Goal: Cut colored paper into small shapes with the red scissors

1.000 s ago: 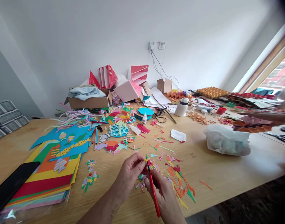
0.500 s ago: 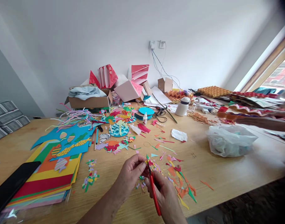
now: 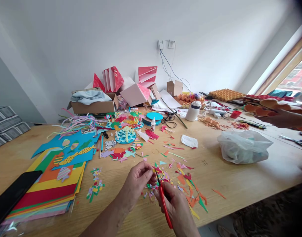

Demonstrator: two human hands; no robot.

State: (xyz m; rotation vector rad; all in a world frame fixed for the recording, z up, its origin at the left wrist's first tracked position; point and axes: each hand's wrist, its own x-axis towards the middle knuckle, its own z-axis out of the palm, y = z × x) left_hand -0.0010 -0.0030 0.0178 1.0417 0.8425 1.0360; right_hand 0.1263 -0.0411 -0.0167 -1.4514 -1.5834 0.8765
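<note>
My right hand (image 3: 177, 205) is closed around the red handles of a pair of scissors (image 3: 164, 204), whose dark blades point away from me. My left hand (image 3: 140, 176) is pinched at the blade tips, with a tiny yellow piece of paper (image 3: 154, 170) at its fingertips, mostly hidden by the fingers. Beneath both hands lies a heap of small colored paper bits (image 3: 165, 176). Longer paper scraps (image 3: 191, 189) in orange, green and yellow spread to the right. A cluster of cut paper dots (image 3: 95, 188) rests left of my left forearm.
Colored paper sheets (image 3: 44, 194) and a black phone (image 3: 14, 194) lie at left. Blue paper discs (image 3: 153, 118), a glue bottle (image 3: 153, 124) and a white jar (image 3: 193, 111) stand further back. At right are a plastic bag (image 3: 244, 148) and another person's hand (image 3: 276, 119) with egg-carton pieces.
My hands and the scissors keep nearly the same pose at the paper. At right, the other person's hand and egg-carton piece have moved farther right, and a red piece now shows on the table.
</note>
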